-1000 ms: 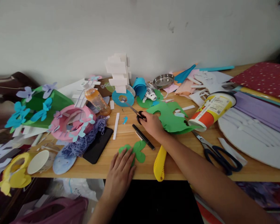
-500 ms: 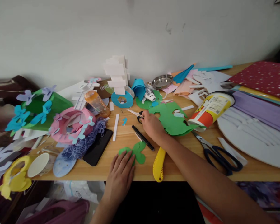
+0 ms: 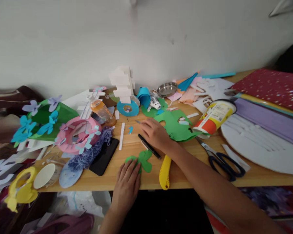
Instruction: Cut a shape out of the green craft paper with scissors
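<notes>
My left hand [image 3: 127, 180] lies flat near the table's front edge, fingers stretched over part of a green paper cut-out [image 3: 145, 161] with rounded lobes. Farther back, my right hand [image 3: 155, 134] is closed around the small scissors; only their blade tip [image 3: 137, 122] pokes out past the fingers, and the black handles are hidden under the hand. A black pen [image 3: 150, 147] lies just in front of that hand. Under the right forearm rests a yellow utility knife [image 3: 165, 174]. A large green sheet with cut holes [image 3: 174, 126] spreads to the right of the hand.
Large dark-handled scissors [image 3: 226, 164] and a tipped paper cup [image 3: 213, 117] lie on the right. Leftward are a black phone [image 3: 104, 157], purple yarn [image 3: 88, 152], a pink paper ring [image 3: 70, 148] and an orange bottle [image 3: 103, 112]. A white paper tower [image 3: 122, 83] stands behind.
My right hand has moved slightly left and closed over the small scissors, covering their handles. My left hand stays on the green cut-out. The camera view has shifted slightly.
</notes>
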